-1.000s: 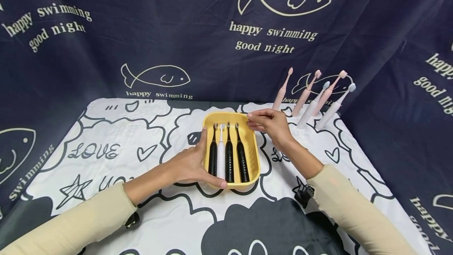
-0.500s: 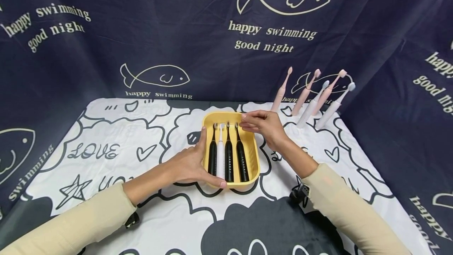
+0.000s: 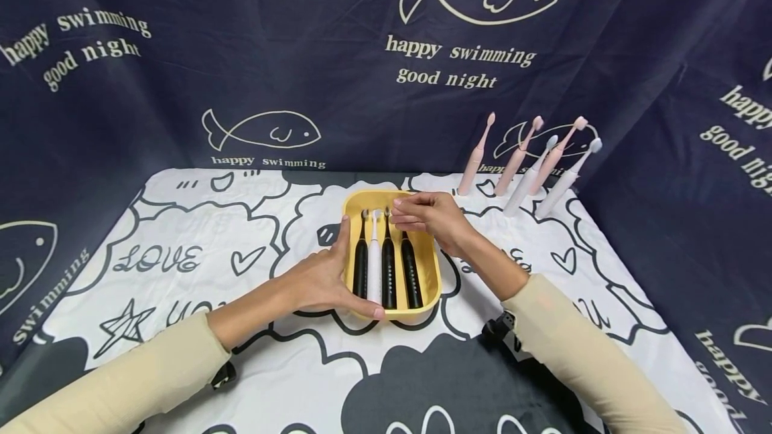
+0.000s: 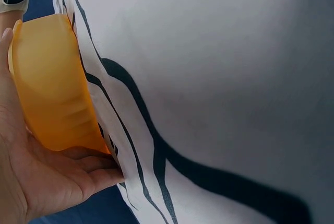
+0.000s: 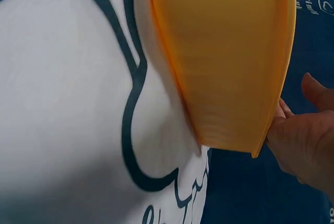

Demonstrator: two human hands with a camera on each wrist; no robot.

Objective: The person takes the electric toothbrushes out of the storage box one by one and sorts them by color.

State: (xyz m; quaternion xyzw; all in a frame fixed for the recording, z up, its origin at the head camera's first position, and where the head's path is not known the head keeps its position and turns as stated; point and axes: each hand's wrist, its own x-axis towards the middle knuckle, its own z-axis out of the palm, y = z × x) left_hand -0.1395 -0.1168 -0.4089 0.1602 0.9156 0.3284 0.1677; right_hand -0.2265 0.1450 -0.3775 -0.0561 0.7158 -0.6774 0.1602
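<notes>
A yellow plastic basket (image 3: 431,280) sits on the table in the head view, with three black electric toothbrushes (image 3: 389,273) and one white electric toothbrush (image 3: 374,270) lying side by side inside, heads away from me. My left hand (image 3: 316,280) grips the basket's left side, thumb on the near rim. In the left wrist view its fingers wrap the outer wall (image 4: 49,83). My right hand (image 3: 435,220) is over the basket's back right part, fingertips by the brush heads, covering the rightmost black brush's head. Thumb and fingers are apart in the right wrist view, holding nothing.
Behind and right of the basket, three pink toothbrushes (image 3: 473,167) and two white toothbrushes (image 3: 525,186) stand upright. A black-and-white patterned cloth (image 3: 163,260) covers the table. Dark blue printed curtains (image 3: 338,65) hang at the back and sides.
My right hand has moved left from the basket's back right corner to over the brush heads. The left hand and basket have stayed put.
</notes>
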